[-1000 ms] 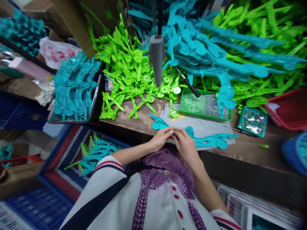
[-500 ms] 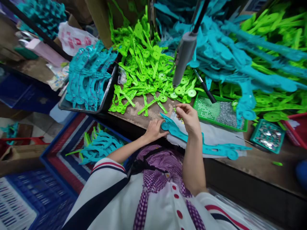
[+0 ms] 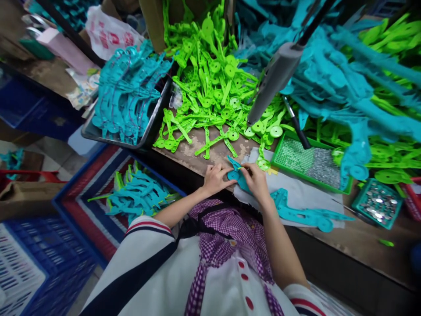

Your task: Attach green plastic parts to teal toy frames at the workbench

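Note:
A long turquoise plastic part lies on a pale cloth at the bench's front edge, its round and pointed end near my hands. My left hand grips that end, fingers curled around its left side. Over the same end, my right hand is closed in a pinch; a tiny yellow-green bit shows at its fingertips, too small to name. My right wrist and forearm cover the middle of the part. A yellow piece lies on the cloth just beyond my right hand.
Lime-green plastic parts pile up behind, with turquoise parts heaped to the right. A grey power screwdriver hangs over the bench. Small metal pieces fill a green tray and a teal tray. Left stands a black tray.
My right hand has come down from above the turquoise part to its end, beside my left hand. The left hand keeps its hold. The whole view has shifted slightly.

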Motion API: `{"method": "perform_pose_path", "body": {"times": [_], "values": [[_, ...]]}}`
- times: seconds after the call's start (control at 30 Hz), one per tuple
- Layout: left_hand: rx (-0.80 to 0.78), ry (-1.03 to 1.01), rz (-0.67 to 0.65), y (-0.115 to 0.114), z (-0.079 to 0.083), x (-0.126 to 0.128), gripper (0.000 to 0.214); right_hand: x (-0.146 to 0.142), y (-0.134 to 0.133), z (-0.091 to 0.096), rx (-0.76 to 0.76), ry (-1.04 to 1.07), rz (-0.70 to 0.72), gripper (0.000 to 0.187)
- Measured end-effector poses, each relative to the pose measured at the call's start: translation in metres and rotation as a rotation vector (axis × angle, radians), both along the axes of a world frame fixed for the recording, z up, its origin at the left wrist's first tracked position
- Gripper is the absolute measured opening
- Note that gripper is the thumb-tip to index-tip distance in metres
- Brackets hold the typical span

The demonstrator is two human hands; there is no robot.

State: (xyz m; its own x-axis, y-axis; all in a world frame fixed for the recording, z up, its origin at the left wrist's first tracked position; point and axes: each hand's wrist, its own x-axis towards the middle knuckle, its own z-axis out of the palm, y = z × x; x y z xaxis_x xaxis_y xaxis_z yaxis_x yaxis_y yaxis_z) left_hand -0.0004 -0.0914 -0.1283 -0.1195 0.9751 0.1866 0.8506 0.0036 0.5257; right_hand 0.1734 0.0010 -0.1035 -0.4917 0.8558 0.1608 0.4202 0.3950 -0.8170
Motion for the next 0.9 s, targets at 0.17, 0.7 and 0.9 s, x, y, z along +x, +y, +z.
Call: {"method": "perform_pose_path", "body": {"times": [0.17,0.7,0.9], "values": [[-0.024,-0.014,-0.011,0.001,0.002,0.0,0.055,0.0,0.004,-0.002,0.09,-0.067,0.148,0.031],[-0.07,-0.028,-0.027,0.002,0.005,0.0,0.054,-0.006,0.003,-0.013,0.164,-0.179,0.178,0.035],[-0.131,-0.177,0.002,0.004,0.013,-0.005,0.059,0.003,0.001,0.001,0.11,-0.017,0.171,0.039]]}}
